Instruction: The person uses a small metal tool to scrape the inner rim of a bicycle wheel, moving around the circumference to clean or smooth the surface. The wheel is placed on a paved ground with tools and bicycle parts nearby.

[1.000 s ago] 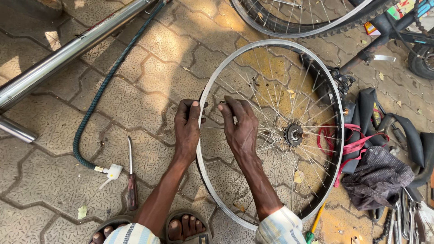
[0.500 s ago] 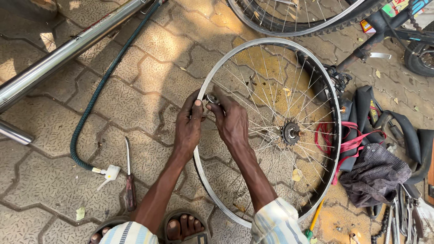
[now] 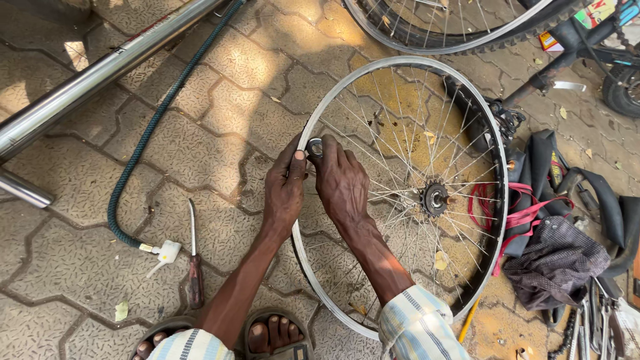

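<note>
Head view: both hands' grip [image 3: 313, 150] on spoke tool [image 3: 315, 147]

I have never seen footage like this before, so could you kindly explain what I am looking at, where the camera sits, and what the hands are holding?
The camera is worn on a person's head and looks down, so you see their own arms reaching forward. Both are bare hands, not a machine. The left hand grips the rim of a spoked bicycle wheel lying flat on paving. The right hand rests on the spokes and pinches a small round metal tool at the rim. Left of the wheel lie a screwdriver and a green hose. To the right are black rubber tubes and a dark cloth. Another wheel is at the top.
</note>
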